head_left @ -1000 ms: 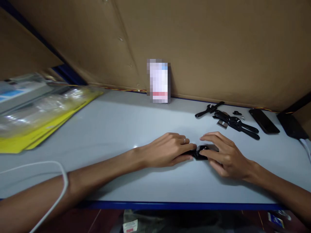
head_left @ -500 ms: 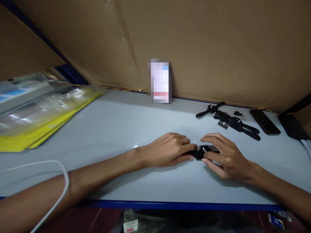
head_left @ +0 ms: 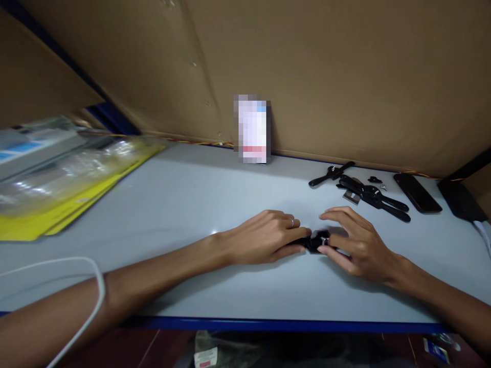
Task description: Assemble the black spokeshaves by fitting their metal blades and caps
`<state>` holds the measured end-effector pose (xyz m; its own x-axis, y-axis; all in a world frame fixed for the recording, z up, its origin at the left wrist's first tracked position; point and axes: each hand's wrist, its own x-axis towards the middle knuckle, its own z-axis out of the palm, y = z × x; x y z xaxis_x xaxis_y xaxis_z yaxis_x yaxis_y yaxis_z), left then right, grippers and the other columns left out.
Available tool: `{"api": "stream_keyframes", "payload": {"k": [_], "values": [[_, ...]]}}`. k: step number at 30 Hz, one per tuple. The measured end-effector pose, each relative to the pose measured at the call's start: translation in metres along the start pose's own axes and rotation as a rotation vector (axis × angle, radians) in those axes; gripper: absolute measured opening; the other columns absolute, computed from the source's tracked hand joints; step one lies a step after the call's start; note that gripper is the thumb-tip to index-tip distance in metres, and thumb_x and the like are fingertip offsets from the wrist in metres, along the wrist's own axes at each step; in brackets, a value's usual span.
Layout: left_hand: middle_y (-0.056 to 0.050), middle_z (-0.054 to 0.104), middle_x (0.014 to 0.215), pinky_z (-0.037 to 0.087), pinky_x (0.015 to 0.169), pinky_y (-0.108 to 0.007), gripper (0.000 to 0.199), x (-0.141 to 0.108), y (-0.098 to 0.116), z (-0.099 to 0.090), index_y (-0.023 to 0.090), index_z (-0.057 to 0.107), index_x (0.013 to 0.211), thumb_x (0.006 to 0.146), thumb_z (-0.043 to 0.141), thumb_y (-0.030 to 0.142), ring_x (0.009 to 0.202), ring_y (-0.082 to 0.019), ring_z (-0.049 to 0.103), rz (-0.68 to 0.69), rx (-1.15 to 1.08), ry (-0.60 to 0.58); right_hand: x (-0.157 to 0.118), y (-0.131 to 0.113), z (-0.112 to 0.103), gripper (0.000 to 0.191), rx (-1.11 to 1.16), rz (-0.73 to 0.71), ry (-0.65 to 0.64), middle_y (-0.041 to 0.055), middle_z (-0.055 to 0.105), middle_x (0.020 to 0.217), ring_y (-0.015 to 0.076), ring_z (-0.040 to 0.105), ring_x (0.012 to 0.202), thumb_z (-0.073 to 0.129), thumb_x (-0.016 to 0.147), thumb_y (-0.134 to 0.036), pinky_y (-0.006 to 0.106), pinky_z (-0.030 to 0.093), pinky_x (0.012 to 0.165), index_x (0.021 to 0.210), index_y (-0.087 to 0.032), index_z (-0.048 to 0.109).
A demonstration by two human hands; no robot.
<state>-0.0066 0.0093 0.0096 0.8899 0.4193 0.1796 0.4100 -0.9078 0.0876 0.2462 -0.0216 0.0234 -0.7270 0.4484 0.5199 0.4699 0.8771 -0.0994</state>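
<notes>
A black spokeshave (head_left: 315,242) lies low over the tabletop between my two hands, with a small bright metal part (head_left: 325,240) on its middle. My left hand (head_left: 274,236), palm down with a ring on one finger, is closed round the spokeshave's left handle. On the other side, my right hand (head_left: 356,245) has its thumb and index finger closed at the metal part and body. The other fingers of that hand arch above the tool. Its right handle is mostly hidden behind the right hand.
Further black spokeshaves (head_left: 374,197), a flat metal blade (head_left: 351,197) and small loose parts lie at the back right, beside a dark phone (head_left: 418,193). A blurred upright screen (head_left: 253,130) leans on the back panel. Yellow sheets in plastic (head_left: 76,199) lie left. A white cable (head_left: 100,286) crosses my left forearm.
My right fingertips have shifted slightly on the spokeshave's middle, and the upper fingers have lifted a little. My left hand keeps its hold in the same place.
</notes>
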Motion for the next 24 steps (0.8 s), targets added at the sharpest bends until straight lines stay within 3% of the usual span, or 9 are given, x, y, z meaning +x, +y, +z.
{"api": "stream_keyframes", "payload": {"k": [6,12,24], "values": [[-0.004,0.067,0.086,0.046,0.063,-0.032,0.039,0.0001,0.0010,-0.0019,0.019,0.059,0.125,0.107,0.033,0.043,0.074,-0.018,0.063,-0.005,-0.006,-0.004,0.0005,0.0001,0.0012,0.017,-0.116,0.103,0.003,0.0205,0.063,0.112,0.0310,0.058,0.106,0.059,0.094,-0.023,0.049,0.055,0.083,0.084,-0.012,0.068],[-0.004,0.066,0.084,0.046,0.063,-0.032,0.040,0.0003,0.0006,-0.0012,0.019,0.059,0.125,0.107,0.032,0.043,0.073,-0.018,0.063,-0.004,-0.005,-0.006,-0.0023,-0.0033,0.0056,0.020,0.005,0.080,-0.050,0.0172,0.061,0.115,0.0276,0.056,0.108,0.053,0.093,-0.010,0.045,0.054,0.084,0.101,-0.015,0.071],[-0.004,0.066,0.083,0.046,0.062,-0.032,0.037,-0.0003,-0.0003,-0.0007,0.020,0.060,0.120,0.106,0.034,0.043,0.072,-0.019,0.063,-0.005,-0.005,-0.009,-0.0007,0.0023,0.0082,0.021,0.165,0.191,-0.161,0.0080,0.067,0.091,0.0203,0.058,0.085,0.053,0.099,-0.022,0.038,0.052,0.075,0.111,-0.016,0.069]]}}
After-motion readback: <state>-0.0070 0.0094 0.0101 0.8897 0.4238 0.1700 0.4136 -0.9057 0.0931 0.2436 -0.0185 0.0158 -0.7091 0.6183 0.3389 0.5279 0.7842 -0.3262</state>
